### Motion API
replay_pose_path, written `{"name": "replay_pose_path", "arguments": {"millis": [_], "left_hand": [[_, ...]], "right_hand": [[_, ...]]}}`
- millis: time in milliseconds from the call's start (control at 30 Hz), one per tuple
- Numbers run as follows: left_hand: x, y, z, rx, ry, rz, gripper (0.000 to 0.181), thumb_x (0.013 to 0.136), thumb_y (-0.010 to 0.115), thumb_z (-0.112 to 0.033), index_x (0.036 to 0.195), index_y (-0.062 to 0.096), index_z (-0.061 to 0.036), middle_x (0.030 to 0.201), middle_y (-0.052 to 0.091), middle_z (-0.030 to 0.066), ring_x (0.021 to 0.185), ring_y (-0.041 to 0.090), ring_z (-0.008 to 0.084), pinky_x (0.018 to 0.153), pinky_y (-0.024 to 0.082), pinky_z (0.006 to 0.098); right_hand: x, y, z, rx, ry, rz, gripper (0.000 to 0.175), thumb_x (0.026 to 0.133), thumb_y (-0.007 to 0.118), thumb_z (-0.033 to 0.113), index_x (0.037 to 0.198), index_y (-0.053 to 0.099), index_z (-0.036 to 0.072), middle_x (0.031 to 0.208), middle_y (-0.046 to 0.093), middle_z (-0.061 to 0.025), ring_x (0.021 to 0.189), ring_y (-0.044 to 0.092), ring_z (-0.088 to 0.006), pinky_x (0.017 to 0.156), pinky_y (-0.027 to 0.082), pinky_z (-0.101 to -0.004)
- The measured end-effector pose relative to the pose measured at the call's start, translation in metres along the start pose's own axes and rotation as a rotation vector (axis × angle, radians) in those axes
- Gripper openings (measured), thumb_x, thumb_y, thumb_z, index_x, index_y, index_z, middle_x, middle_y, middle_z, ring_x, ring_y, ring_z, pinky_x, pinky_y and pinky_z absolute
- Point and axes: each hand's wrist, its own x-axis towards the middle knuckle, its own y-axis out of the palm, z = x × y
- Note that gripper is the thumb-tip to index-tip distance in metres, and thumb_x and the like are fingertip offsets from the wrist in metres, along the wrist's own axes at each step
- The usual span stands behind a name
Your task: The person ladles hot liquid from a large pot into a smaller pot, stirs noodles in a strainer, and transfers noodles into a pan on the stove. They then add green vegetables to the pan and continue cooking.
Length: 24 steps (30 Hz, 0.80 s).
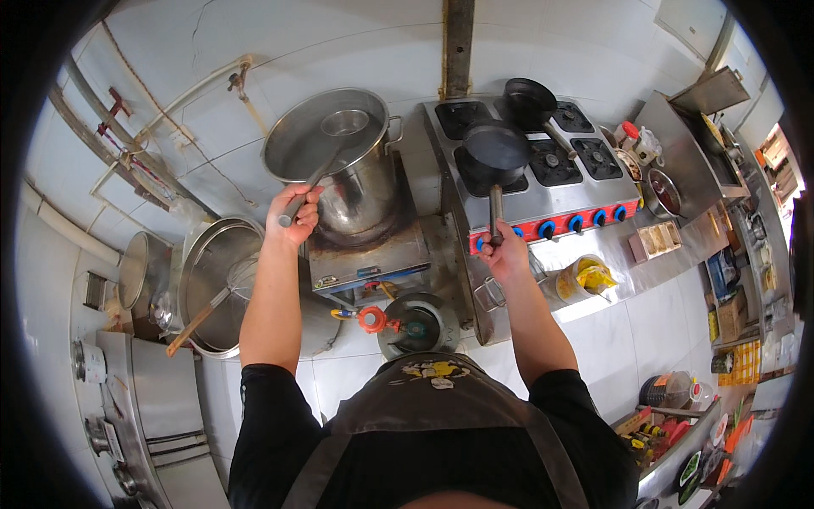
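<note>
My left hand (297, 215) grips the long handle of a metal ladle (345, 122). The ladle's bowl sits inside a tall steel stockpot (356, 203), at the level of the cloudy liquid. That pot stands on a low, scorched gas burner stand (375, 254). Closed around the handle of a black frying pan (497, 149) is my right hand (505, 251). The pan is over the front left burner of a gas range (553, 197); whether it rests on the grate I cannot tell. What the pan holds is unclear.
Another black pan (529, 102) sits behind, its handle pointing towards me. A gas cylinder (420, 324) with a red regulator (371, 319) stands close before me. At left, a whisk (241, 280) leans in a large pot (210, 318). A plastic tub (575, 280) occupies the range's front ledge.
</note>
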Motion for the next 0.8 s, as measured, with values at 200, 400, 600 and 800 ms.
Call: {"name": "replay_pose_path", "arguments": {"millis": [200,400,600,800], "left_hand": [[0.015,0.007,0.016,-0.107,0.045,0.022,0.024,0.083,0.063,-0.014,0.097,0.054,0.0033,0.073,0.058,0.0100,0.042,0.037,0.0100,0.037,0.031,0.0218],[-0.028,0.016,0.064,0.129,0.274,-0.106,0.051,0.097,0.042,-0.048,0.101,0.061,-0.0011,0.077,0.066,0.0122,0.045,0.046,0.0127,0.042,0.034,0.0249],[-0.149,-0.085,0.157,0.279,0.267,-0.230,0.041,0.096,0.051,-0.036,0.096,0.063,0.0029,0.068,0.063,0.0067,0.042,0.046,0.0118,0.042,0.037,0.0244],[-0.287,-0.238,0.312,0.049,-0.143,-0.893,0.023,0.093,0.053,-0.029,0.100,0.064,-0.0099,0.086,0.068,0.0035,0.072,0.058,0.0142,0.066,0.051,0.0314]], "right_hand": [[-0.028,-0.014,0.003,-0.027,0.031,0.125,0.044,0.094,0.048,0.049,0.103,0.056,0.007,0.083,0.066,-0.0122,0.062,0.056,-0.0216,0.058,0.044,-0.0325],[-0.056,-0.067,-0.023,-0.330,0.428,0.434,0.071,0.094,0.026,0.065,0.083,0.061,0.004,0.075,0.065,-0.0151,0.064,0.060,-0.0279,0.061,0.048,-0.0369],[-0.062,-0.101,-0.081,-0.491,0.751,0.497,0.062,0.098,0.037,0.053,0.050,0.036,0.012,0.050,0.048,-0.0122,0.052,0.051,-0.0254,0.055,0.041,-0.0358],[-0.058,-0.043,-0.134,-0.957,0.718,0.601,0.044,0.091,0.059,0.021,0.052,0.042,0.011,0.052,0.051,-0.0087,0.048,0.050,-0.0193,0.049,0.041,-0.0321]]}}
